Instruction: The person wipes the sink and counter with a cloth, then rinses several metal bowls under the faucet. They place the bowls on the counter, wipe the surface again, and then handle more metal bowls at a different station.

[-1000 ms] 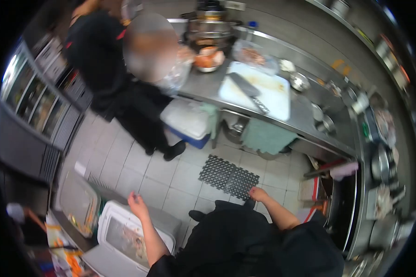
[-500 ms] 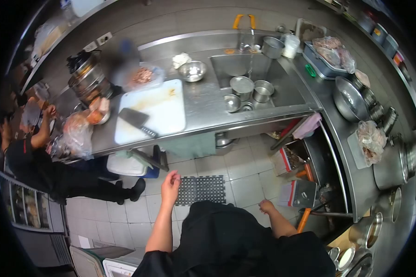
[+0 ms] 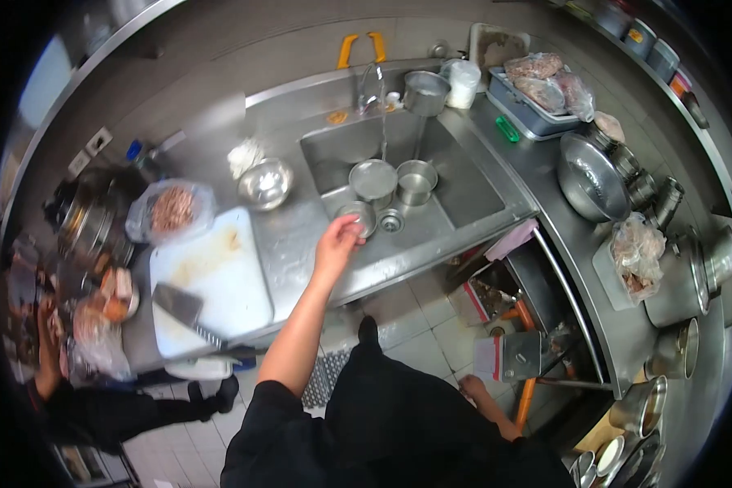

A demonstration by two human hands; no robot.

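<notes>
My left hand [image 3: 340, 240] is stretched out over the sink's front edge, empty, its fingers slightly bent and apart. Its fingertips overlap a small metal bowl [image 3: 358, 217] in the sink. Beside that bowl stand a metal pot filled with water [image 3: 372, 180] and another metal pot [image 3: 416, 182]. Water runs from the faucet [image 3: 372, 88] into the sink [image 3: 472, 175]. Low at my side hangs my right hand [image 3: 472, 388], with fingers loosely curled in and nothing seen in them, close to a clear bin [image 3: 519, 356] under the counter.
Left of the sink are a shiny bowl [image 3: 265, 184], a white cutting board [image 3: 248, 272] with a cleaver [image 3: 179, 304], and a bag of meat [image 3: 173, 210]. A co-worker's arm [image 3: 47, 346] is at far left. Right, a grey tub [image 3: 516, 114] holds bagged meat near a large bowl [image 3: 592, 179].
I have stepped closer to the sink. My left hand has moved from above the floor mat forward to the sink. My right hand still hangs low at my side.
</notes>
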